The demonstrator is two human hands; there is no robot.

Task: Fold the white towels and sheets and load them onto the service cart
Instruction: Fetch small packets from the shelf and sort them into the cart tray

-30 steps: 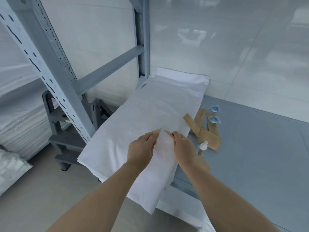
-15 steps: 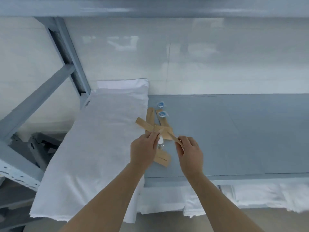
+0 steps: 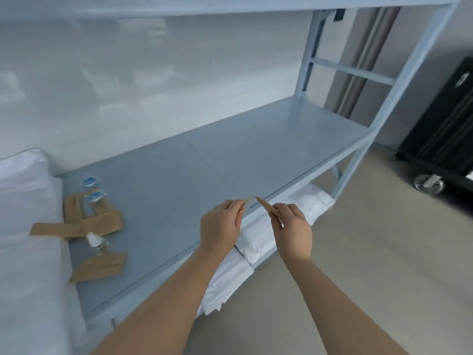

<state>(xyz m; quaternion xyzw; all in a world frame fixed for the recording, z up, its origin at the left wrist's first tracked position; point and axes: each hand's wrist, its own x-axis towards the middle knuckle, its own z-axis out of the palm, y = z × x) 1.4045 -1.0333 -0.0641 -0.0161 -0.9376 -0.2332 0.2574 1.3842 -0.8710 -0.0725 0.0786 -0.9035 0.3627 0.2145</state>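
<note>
Turning away from the folded white sheet, the view now looks along the grey shelf, so the sheet that was under the hands a second ago lies at the far left end of the shelf. Both hands have moved with the view and now hover over the front edge of the shelf, well apart from the sheet. The left hand pinches one end of a thin brown paper strip between thumb and fingers, the other fingers curled. The right hand pinches the other part of it in the same way. The two ends seem to be apart between the hands, but I cannot tell if the strip is torn or only opened.

My judgement is that the folding of this sheet is finished and the person prepares a band or turns toward the cart.

On the shelf, just beside the sheet, lie more brown paper bands, a small clear bottle among them, and two little blue-capped items behind them. On the lower shelf, under the grey shelf, folded white linens are stored in a row. To the right of the shelf stands a black wheeled cart; what it holds is not visible.
</note>
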